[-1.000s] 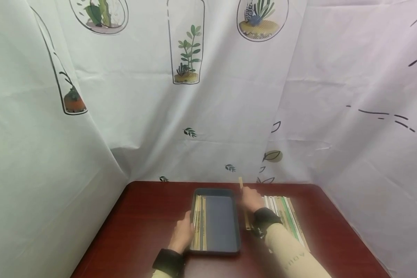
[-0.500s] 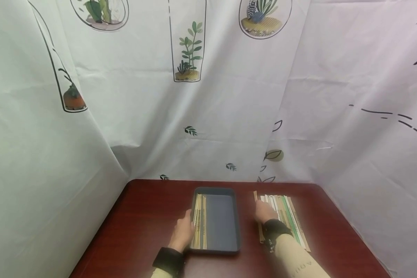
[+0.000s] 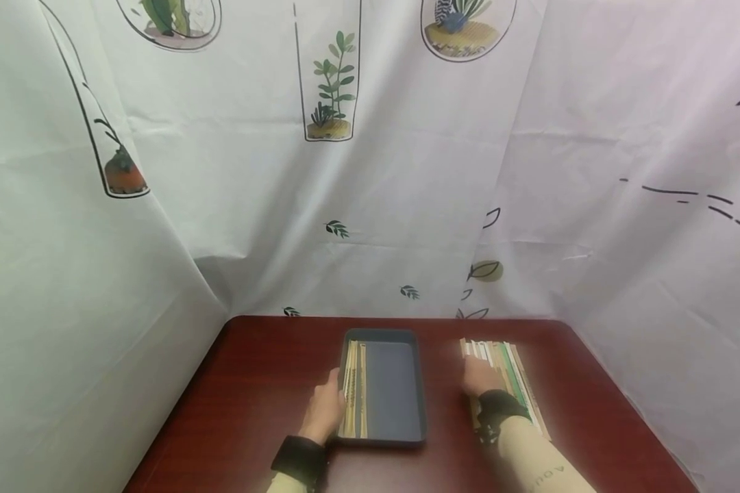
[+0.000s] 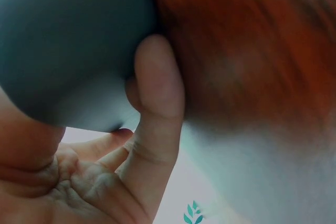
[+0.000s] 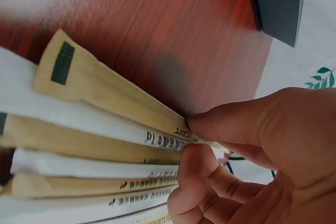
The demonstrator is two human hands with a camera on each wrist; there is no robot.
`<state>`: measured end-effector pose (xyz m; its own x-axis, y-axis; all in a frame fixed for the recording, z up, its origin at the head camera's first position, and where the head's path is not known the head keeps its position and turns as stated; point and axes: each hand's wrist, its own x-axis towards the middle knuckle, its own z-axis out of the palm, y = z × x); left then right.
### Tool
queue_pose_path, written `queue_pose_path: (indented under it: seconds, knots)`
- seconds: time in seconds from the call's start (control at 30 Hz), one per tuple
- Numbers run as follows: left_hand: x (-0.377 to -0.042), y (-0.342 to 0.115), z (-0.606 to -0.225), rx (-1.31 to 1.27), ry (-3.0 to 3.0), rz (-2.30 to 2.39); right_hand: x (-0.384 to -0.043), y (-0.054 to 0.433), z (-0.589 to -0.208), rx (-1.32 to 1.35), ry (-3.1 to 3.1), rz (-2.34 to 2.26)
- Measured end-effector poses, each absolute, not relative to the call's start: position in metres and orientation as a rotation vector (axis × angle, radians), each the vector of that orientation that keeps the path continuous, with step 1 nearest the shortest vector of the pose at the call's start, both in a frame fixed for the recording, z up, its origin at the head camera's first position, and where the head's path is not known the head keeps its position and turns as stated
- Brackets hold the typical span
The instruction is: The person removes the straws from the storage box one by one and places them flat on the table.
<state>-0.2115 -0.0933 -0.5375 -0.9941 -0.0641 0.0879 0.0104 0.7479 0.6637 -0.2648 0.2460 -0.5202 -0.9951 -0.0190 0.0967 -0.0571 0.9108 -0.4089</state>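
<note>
My left hand [image 3: 323,411] grips the left rim of a dark grey tray [image 3: 395,390], thumb and fingers round its edge in the left wrist view. Inside, a few paper-sleeved chopsticks [image 3: 362,394] lie lengthwise along the left side. To the right of the tray, my right hand [image 3: 482,376] pinches a brown paper-sleeved pair of chopsticks [image 5: 107,85] between thumb and index finger. That pair lies along the left edge of a row of white, brown and green sleeves [image 3: 518,376], partly covered by the hand and forearm. Printed text shows on the sleeves in the right wrist view.
Everything rests on a red-brown table [image 3: 253,370] with rounded far corners. White cloth [image 3: 395,205] printed with plants and leaves hangs behind it and along both sides. A strip of table separates the tray from the row.
My right hand has carried the brown chopsticks rightward, from beside the tray to the left edge of the row. My left hand and the tray have stayed in place.
</note>
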Motion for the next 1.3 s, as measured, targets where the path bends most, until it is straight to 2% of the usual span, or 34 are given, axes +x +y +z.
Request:
queue_pose_path:
  seconds: [0.5,0.97,1.3]
  knots:
    - [-0.212,-0.094,-0.533,0.033,-2.826,-1.069,-0.26,0.251,-0.51,-0.061,-3.013,0.638]
    - [-0.212,-0.094,-0.536,0.016,-2.816,-1.076,-0.252,0.248,-0.501,-0.041,-3.027,0.632]
    - [-0.211,-0.094,-0.537,0.037,-2.829,-1.078,-0.267,0.249,-0.507,-0.003,-3.028,0.699]
